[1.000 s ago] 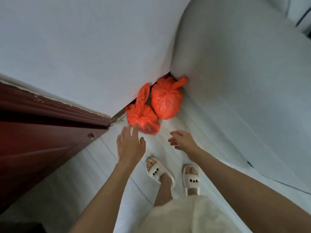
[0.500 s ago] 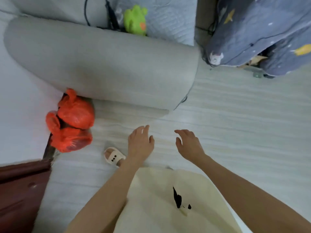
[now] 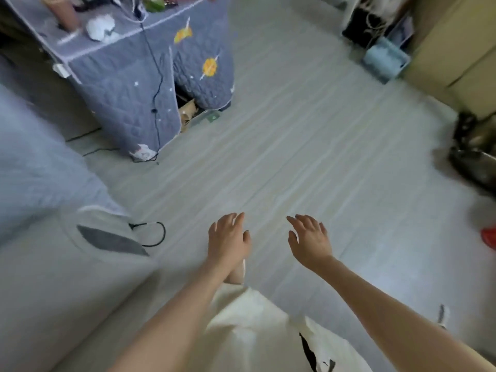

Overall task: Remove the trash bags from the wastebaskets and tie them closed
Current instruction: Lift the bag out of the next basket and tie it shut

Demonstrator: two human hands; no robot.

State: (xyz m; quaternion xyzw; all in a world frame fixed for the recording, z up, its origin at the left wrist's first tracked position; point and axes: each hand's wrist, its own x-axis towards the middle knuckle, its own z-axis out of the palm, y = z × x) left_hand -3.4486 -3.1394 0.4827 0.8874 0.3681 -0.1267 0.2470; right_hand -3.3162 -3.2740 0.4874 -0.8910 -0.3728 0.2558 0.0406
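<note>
My left hand [image 3: 228, 238] and my right hand [image 3: 308, 241] are held out in front of me over the pale floor, both empty with fingers spread. A sliver of something red [image 3: 489, 237] shows at the right edge of the head view; I cannot tell what it is. The two tied red trash bags from the earlier frames are out of sight. No wastebasket is visible.
A table draped in a blue quilted cover [image 3: 145, 84] stands at the back left, with a black cable hanging down it. A grey sofa arm [image 3: 53, 277] fills the lower left. A light blue bin [image 3: 385, 59] sits at the back right, dark clutter [image 3: 472, 154] at the right.
The view has swung right, away from the corner with the two red bags, across the sofa to the open floor. Both hands stay empty in front of me.
</note>
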